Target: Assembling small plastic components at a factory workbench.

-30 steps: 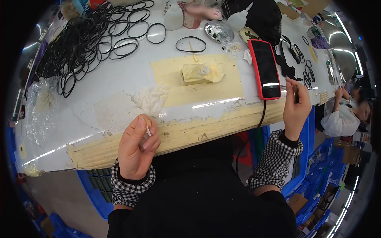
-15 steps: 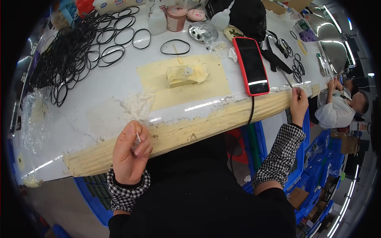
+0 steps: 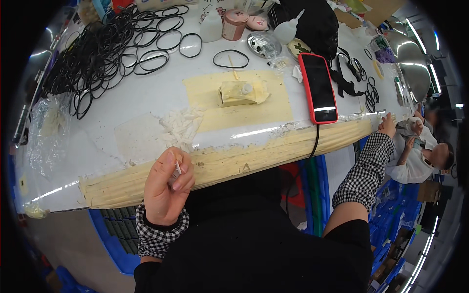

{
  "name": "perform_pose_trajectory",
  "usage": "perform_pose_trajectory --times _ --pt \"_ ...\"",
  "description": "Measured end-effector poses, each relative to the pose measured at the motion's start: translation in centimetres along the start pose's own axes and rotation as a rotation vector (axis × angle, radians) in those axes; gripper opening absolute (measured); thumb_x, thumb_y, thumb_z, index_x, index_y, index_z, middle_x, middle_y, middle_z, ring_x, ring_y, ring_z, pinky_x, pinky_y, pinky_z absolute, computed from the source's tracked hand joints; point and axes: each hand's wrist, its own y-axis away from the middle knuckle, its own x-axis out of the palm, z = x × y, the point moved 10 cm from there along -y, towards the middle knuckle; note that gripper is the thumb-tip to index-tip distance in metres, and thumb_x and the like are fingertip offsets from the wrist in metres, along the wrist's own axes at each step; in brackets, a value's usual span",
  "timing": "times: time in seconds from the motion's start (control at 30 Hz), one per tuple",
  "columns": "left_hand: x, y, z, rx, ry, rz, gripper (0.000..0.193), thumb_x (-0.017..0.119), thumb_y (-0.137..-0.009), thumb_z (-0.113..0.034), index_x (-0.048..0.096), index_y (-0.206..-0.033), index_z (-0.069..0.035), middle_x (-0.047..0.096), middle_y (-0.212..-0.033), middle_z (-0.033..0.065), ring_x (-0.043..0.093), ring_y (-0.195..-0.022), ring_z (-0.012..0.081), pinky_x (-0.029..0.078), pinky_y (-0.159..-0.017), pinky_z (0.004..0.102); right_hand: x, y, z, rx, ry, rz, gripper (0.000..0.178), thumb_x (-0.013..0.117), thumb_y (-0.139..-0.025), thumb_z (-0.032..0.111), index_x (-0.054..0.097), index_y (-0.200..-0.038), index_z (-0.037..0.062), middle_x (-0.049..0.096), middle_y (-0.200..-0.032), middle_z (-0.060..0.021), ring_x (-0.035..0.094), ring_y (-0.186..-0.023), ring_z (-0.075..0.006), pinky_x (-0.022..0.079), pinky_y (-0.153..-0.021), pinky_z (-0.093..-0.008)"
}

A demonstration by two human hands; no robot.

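White and slim, a small stick-like piece (image 3: 178,168) sits pinched between the thumb and forefinger of your left hand (image 3: 168,190), the other fingers curled in beneath. You hold it over the near edge of the table (image 3: 102,117), just to the near side of a loose heap of little white strips (image 3: 183,122). Your right hand (image 3: 387,125) is stretched well out to the right end, apart from the left; its fingertips are so small near the rim of the view that I cannot tell whether they pinch anything.

Between your hands, on the far side, a yellow tape-wrapped block (image 3: 237,99) with a round white knob (image 3: 246,88) on top rests on a pale yellow sheet (image 3: 207,115), touched by neither hand. To its right lies a red-cased black phone (image 3: 320,88), its black cable (image 3: 316,139) hanging over the near edge.

I judge the step in hand to be a reach to the right while the left hand holds its piece ready. The next move calls for a steady left pinch, sure right fingers, and a return path clear of that cable.
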Motion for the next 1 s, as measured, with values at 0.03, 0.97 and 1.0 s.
perform_pose_trajectory --times 0.03,0.97,1.0 --pt "0.0 -0.1 0.1 -0.004 -0.001 0.001 0.018 0.042 -0.099 -0.022 0.044 -0.088 -0.008 0.041 -0.078 -0.0008 0.033 -0.055 0.0025 0.028 -0.050 0.0164 0.0 0.2 0.4 -0.063 0.046 -0.011 0.036 0.062 -0.087 0.029 0.058 -0.111 0.0020 0.064 -0.105 -0.0141 0.031 -0.040 -0.0067 0.024 -0.036 -0.0231" --pt "-1.5 -0.3 -2.6 0.108 -0.004 -0.101 0.020 0.045 -0.098 -0.022 0.051 -0.088 -0.006 0.057 -0.084 0.0021 0.036 -0.056 0.0033 0.029 -0.051 0.0181 21.2 65.6 9.4 -1.385 0.420 1.264 0.032 0.064 -0.067 -0.003 0.064 -0.097 0.0097 0.058 -0.082 -0.0020 0.061 -0.065 -0.0200 0.048 -0.054 -0.0297" --pt "-1.4 -0.3 -2.4 0.103 0.000 -0.090 0.020 0.045 -0.098 -0.022 0.051 -0.089 -0.006 0.057 -0.084 0.0022 0.036 -0.056 0.0033 0.029 -0.051 0.0182 21.3 65.6 9.1 -1.374 0.443 1.278 0.035 0.064 -0.066 -0.005 0.064 -0.098 0.0094 0.059 -0.082 -0.0024 0.063 -0.070 -0.0198 0.049 -0.057 -0.0301"
